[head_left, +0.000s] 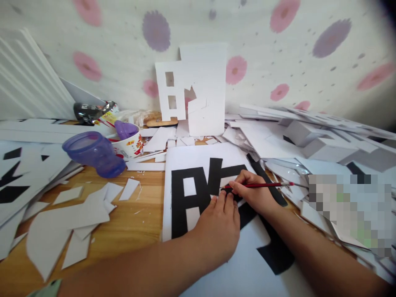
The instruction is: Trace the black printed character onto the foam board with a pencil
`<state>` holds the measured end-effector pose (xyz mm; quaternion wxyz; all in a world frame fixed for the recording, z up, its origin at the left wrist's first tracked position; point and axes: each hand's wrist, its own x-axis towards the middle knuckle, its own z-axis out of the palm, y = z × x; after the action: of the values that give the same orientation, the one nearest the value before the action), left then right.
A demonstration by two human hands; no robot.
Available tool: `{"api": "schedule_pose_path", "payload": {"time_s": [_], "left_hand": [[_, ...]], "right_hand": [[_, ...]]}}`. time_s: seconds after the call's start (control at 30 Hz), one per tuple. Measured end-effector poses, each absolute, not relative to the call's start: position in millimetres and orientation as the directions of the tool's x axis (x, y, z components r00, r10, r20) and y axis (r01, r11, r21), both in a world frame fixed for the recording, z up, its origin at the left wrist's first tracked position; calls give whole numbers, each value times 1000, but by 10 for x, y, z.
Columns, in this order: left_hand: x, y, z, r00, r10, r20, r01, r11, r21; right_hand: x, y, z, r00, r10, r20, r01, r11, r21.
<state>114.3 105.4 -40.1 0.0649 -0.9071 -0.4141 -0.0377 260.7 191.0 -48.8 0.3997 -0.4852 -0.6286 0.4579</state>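
Observation:
A dark red pencil (266,185) is pinched in my right hand (252,192), its tip down at the black cut-out near the middle of the sheet. Fingers pressed flat on that spot, my left hand (216,225) lies over the black cut-out (179,202), which has rectangular openings. Beneath it is a large white sheet (194,154). My hands partly cover the cut-out, and the pencil tip is close to my left fingertips. A black strip (262,177) runs behind my right hand, and a black piece (278,255) shows below my right forearm.
White cut pieces (86,214) lie scattered at the left on the wooden table (133,255). A purple translucent cup (93,152) stands beside a paper cup (130,142). White panels with window openings (204,70) lean on the wall. White boards (324,140) pile up at right.

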Motion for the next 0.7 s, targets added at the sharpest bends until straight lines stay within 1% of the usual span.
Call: {"api": "schedule_pose_path", "payload": {"time_s": [0.17, 0.3, 0.4, 0.47, 0.6, 0.7], "left_hand": [[1137, 1055, -401, 661, 742, 109, 750, -656, -82], [1135, 1057, -421, 660, 737, 149, 751, -655, -84], [1130, 1061, -436, 659, 732, 175, 751, -654, -92], [1127, 1062, -437, 657, 732, 177, 752, -652, -96], [1132, 1056, -437, 655, 736, 172, 754, -649, -99], [1141, 1049, -449, 653, 732, 193, 756, -647, -104]], "right_hand": [[2610, 1925, -524, -207, 975, 74, 280, 131, -951], [2615, 1933, -519, -205, 971, 125, 300, 183, -936], [2619, 1932, -502, -198, 972, 128, 331, 190, -924], [2619, 1929, -494, -191, 974, 123, 310, 179, -934], [2610, 1920, -480, -202, 976, 77, 189, 116, -975], [2600, 1914, -485, -222, 973, 68, 181, 110, -977]]}}
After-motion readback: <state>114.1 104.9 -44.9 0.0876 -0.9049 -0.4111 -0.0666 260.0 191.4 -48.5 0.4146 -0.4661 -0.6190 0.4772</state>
